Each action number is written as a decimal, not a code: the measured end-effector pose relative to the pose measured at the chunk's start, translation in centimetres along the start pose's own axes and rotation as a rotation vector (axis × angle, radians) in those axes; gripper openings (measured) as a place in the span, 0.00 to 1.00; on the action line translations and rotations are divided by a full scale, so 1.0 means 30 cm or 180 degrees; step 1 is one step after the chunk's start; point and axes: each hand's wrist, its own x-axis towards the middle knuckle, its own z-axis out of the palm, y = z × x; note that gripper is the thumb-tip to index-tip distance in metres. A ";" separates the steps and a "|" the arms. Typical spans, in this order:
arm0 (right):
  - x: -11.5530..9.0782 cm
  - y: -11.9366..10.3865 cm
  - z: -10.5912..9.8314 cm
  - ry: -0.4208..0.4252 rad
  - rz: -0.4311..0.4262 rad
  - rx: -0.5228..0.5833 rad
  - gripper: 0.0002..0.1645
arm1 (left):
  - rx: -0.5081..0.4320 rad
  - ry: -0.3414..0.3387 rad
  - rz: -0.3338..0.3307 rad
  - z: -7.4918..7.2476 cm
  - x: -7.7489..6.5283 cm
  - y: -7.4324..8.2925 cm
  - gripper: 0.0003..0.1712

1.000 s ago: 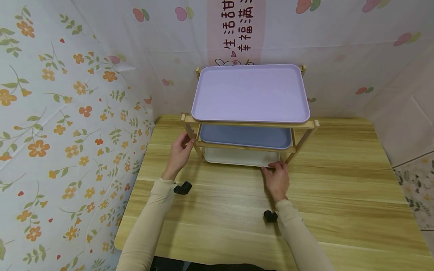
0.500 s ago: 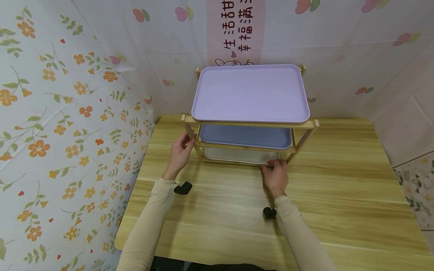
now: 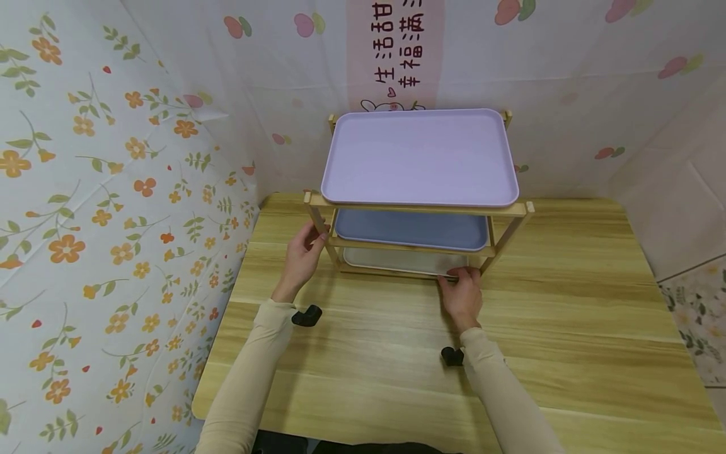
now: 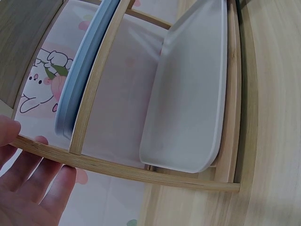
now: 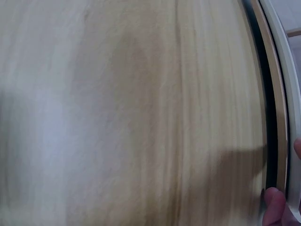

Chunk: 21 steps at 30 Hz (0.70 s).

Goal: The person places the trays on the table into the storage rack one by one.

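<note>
A three-tier wooden rack [image 3: 408, 247] stands at the back of the table. It bears a lilac tray [image 3: 420, 157] on top, a blue tray [image 3: 411, 228] on the middle tier and a white tray [image 3: 391, 260] at the bottom. My left hand [image 3: 302, 255] grips the rack's front left post, its fingers [image 4: 59, 188] curled behind the wood. At the bottom tier's right front, my right hand [image 3: 464, 297] pinches the white tray's front edge along with the wooden rail. In the right wrist view its thumb [image 5: 274, 207] lies low against the rail; most of that hand is out of frame.
The wooden table [image 3: 374, 353] extends in front of the rack and to both sides. A patterned cloth [image 3: 272, 69] hangs close behind it, and a flowered cloth [image 3: 125, 252] covers the left side. Black wrist mounts [image 3: 306, 315] jut from both sleeves.
The white tray's front edge has slid slightly back and now sits behind the bottom rail. My right hand has moved slightly forward with it; my left hand stays on the post.
</note>
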 end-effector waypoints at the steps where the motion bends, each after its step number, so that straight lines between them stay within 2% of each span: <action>1: 0.000 0.002 0.001 -0.0002 -0.0001 0.0006 0.14 | -0.0008 -0.0001 -0.0008 0.000 0.000 -0.001 0.21; 6: -0.002 0.011 -0.002 0.0072 -0.0130 -0.0016 0.09 | -0.0078 -0.0005 -0.0048 0.000 0.001 -0.002 0.21; 12: 0.003 0.015 -0.013 0.0165 -0.0372 -0.0045 0.13 | -0.0123 -0.0004 -0.0066 0.000 0.003 -0.006 0.22; 21: 0.014 0.019 -0.018 0.0200 -0.0383 -0.0010 0.12 | -0.0100 -0.0025 -0.0045 -0.002 0.002 -0.007 0.21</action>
